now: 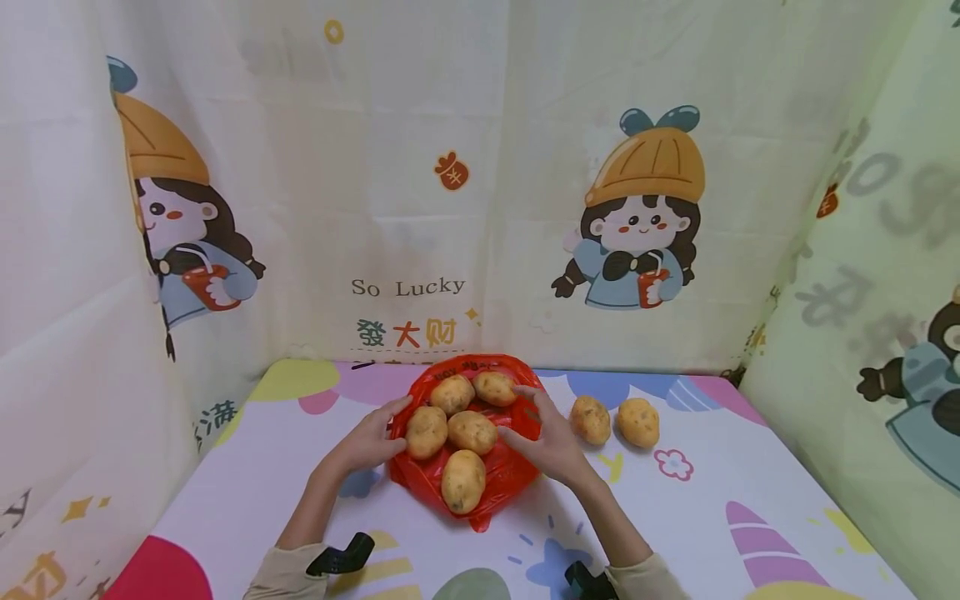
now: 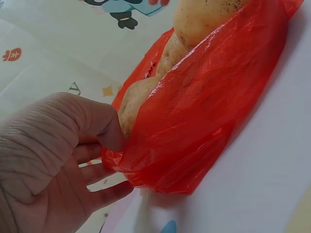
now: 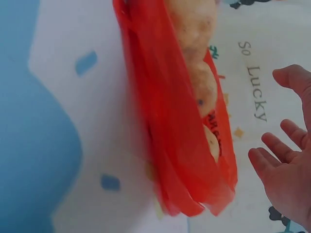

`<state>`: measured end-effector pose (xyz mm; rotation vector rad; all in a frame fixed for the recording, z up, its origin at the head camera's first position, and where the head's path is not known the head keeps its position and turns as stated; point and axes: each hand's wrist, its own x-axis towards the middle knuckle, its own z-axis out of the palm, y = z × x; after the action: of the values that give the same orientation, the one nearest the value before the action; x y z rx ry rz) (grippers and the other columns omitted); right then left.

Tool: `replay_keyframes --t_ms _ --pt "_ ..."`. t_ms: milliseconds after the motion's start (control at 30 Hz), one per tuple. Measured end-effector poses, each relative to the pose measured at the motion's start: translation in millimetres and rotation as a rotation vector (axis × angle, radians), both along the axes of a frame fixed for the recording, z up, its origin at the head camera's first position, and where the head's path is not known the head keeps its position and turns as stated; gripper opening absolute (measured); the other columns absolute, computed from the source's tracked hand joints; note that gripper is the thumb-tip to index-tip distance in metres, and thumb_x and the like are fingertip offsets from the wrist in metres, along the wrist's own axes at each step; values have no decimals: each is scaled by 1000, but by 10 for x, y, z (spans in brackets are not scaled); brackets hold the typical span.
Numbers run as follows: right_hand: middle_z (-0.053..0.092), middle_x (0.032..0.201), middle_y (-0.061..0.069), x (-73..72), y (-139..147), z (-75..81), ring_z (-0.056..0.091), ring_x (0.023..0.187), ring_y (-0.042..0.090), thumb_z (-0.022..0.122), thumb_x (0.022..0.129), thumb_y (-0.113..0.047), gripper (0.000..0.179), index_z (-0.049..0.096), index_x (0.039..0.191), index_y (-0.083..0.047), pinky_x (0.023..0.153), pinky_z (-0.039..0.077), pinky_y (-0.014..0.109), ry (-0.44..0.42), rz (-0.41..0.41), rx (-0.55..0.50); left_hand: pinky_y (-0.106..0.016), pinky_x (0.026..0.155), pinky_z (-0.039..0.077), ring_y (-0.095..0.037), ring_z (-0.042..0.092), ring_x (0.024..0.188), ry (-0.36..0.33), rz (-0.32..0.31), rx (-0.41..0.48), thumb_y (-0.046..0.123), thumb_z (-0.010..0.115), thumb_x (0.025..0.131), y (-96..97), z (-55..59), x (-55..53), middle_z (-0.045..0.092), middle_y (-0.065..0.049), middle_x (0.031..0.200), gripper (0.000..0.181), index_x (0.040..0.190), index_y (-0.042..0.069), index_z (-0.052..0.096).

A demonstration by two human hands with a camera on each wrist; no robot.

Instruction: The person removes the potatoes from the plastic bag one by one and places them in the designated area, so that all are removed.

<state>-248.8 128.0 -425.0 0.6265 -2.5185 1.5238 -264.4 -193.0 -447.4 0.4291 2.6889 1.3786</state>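
A red plastic bag [image 1: 512, 477] lies spread wide on the table, its rim rolled down around several potatoes [image 1: 463, 482]. At the bag's left side my left hand [image 1: 369, 440] pinches the rim; in the left wrist view the thumb [image 2: 108, 127] is over the edge and the fingers are against the outside. My right hand [image 1: 553, 443] is at the bag's right side with fingers spread. The right wrist view shows that hand [image 3: 286, 165] apart from the red plastic, holding nothing. The bag's underside is hidden.
Two loose potatoes, one [image 1: 591, 420] nearer the bag and another [image 1: 638, 422] beside it, lie right of my right hand. A patterned cloth [image 1: 780, 500] covers the table. Printed curtains [image 1: 510, 167] hang behind and on both sides.
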Motion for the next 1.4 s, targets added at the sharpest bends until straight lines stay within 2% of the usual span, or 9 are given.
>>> replay_keyframes --t_ms 300,500,667,900,1167,1400 --pt "51 146 20 -62 -132 -124 47 137 43 75 93 -22 62 47 143 0 111 41 62 -11 56 27 -55 105 49 -43 36 147 -18 -3 28 -1 63 90 -10 18 13 35 -21 162 73 158 3 35" --pt "55 143 18 -115 -200 -190 49 133 41 75 93 -24 55 52 139 -4 110 42 62 -30 63 56 -53 103 51 -43 38 146 -22 -11 36 -1 63 91 -17 43 23 34 -22 162 73 158 2 35" --pt "57 139 20 -151 -258 -231 53 128 40 74 94 -24 52 52 138 -4 107 46 60 -36 87 89 -54 103 51 -44 38 145 -18 -14 40 -1 62 91 -28 48 24 35 -22 162 72 158 2 35" --pt "59 137 10 -203 -343 -250 56 125 30 73 94 -32 55 53 137 -6 103 51 54 -45 99 144 -56 104 50 -45 38 146 -21 -9 43 -1 62 90 -34 50 31 36 -21 161 73 158 3 36" --pt "60 133 5 -241 -417 -279 55 122 24 73 94 -34 50 54 135 -10 107 48 52 -69 103 172 -54 103 51 -45 40 144 -29 -9 61 -1 62 90 -39 52 29 35 -21 162 73 158 3 35" --pt "58 135 7 -240 -455 -288 53 124 26 72 96 -33 49 55 136 -12 109 46 55 -69 109 187 -53 102 52 -44 40 144 -37 0 57 -1 64 90 -45 41 21 36 -20 162 74 158 4 36"
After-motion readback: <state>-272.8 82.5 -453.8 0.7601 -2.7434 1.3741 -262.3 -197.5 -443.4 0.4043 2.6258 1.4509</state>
